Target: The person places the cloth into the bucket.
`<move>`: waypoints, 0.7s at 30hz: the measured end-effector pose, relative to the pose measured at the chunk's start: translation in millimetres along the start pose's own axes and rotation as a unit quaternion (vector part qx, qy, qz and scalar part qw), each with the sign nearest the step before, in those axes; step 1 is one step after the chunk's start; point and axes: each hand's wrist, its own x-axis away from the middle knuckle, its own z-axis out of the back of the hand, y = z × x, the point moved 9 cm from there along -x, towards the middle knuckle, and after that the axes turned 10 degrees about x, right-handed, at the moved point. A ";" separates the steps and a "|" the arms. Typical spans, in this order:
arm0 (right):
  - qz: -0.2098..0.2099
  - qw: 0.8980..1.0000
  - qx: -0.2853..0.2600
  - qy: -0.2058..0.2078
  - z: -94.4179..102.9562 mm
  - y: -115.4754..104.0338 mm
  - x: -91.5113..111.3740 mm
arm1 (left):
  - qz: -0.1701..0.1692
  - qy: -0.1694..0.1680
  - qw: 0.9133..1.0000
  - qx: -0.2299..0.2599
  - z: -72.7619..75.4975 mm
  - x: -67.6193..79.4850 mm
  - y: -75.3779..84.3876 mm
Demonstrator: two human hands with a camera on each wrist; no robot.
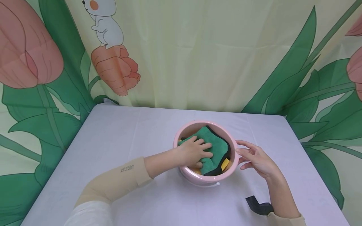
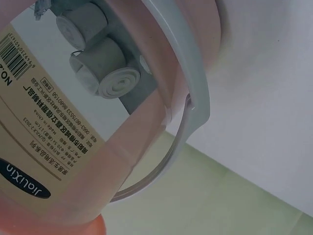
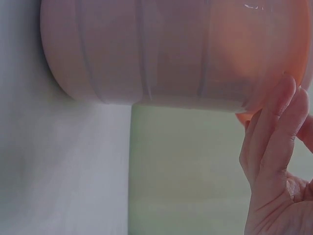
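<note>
A pink bucket (image 1: pixel 195 179) stands upright on the table, with a green cloth (image 1: pixel 217 145) edged in black bunched inside it. My left hand (image 1: pixel 195 152) reaches in over the rim from the left and lies on the cloth with its fingers spread. At the bucket's right side, my right hand (image 1: pixel 255 160) touches the rim with extended fingertips. The right wrist view shows those fingers (image 3: pixel 276 127) against the bucket wall (image 3: pixel 171 54) near its top. A small yellow patch (image 1: pixel 225 164) shows beside the cloth's black edge.
The bucket's pale handle (image 2: pixel 198 93) hangs down its outside, beside a printed label (image 2: pixel 44 117). A white cloth covers the table (image 1: pixel 135 131). Behind it hangs a curtain (image 1: pixel 192 56) printed with tulips and a carrot. A black strap (image 1: pixel 258 205) sticks out from the right wrist.
</note>
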 end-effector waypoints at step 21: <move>-0.003 1.000 0.001 0.003 1.0 -0.8 0.8 | 0.007 0.014 0.996 -0.088 10.7 6.2 2.8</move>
